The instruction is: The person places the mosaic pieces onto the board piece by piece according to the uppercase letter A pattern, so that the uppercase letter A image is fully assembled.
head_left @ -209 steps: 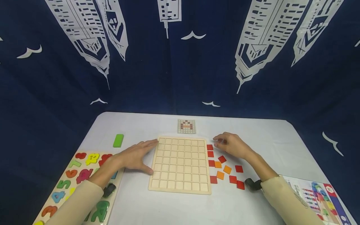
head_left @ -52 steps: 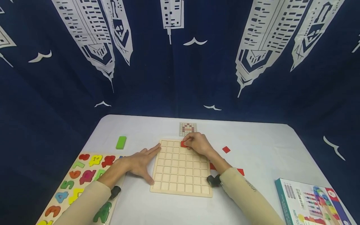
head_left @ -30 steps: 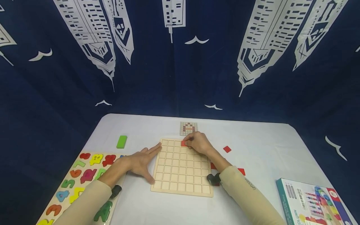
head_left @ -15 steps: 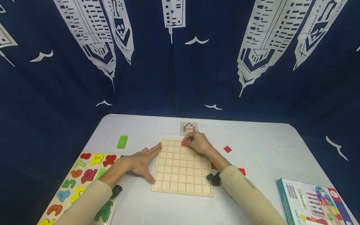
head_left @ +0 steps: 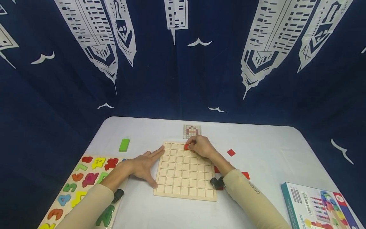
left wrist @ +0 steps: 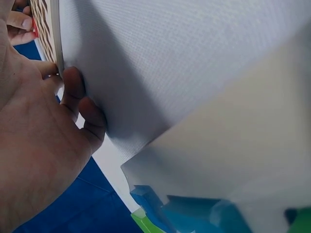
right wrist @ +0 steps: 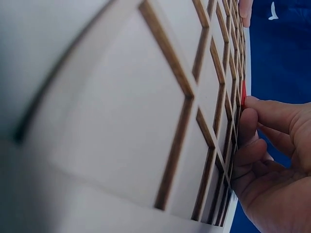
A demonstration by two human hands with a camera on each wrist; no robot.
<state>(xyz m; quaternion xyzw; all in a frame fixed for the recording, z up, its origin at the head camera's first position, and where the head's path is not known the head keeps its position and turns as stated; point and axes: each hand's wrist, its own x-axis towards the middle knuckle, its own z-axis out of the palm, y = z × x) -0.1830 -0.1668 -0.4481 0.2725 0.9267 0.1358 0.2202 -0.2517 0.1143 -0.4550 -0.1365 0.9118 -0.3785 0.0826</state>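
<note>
A pale wooden grid board point(head_left: 185, 174) lies on the white table. At its far edge, the right hand point(head_left: 200, 146) pinches a red square tile point(head_left: 186, 147) at a cell of the top row. The right wrist view shows thumb and finger of the right hand point(right wrist: 277, 155) at the red tile point(right wrist: 244, 92), low against the grid point(right wrist: 187, 111). The left hand point(head_left: 142, 167) is spread along the board's left side, thumb and fingertips touching its edge. In the left wrist view the left hand point(left wrist: 43, 126) has its fingers by the board's side point(left wrist: 54, 34).
Behind the board lies a small pattern card point(head_left: 192, 131). Red tiles point(head_left: 231, 152) lie to the right, some partly behind the right arm. A green block point(head_left: 124, 145) and a board of coloured number shapes point(head_left: 89, 179) are at left; a printed box point(head_left: 317, 203) is at right.
Compared with the earliest frame, the right hand has moved left from beside the board onto its far edge, now with a red tile; fewer loose tiles show. Over the last second the hands hardly moved.
</note>
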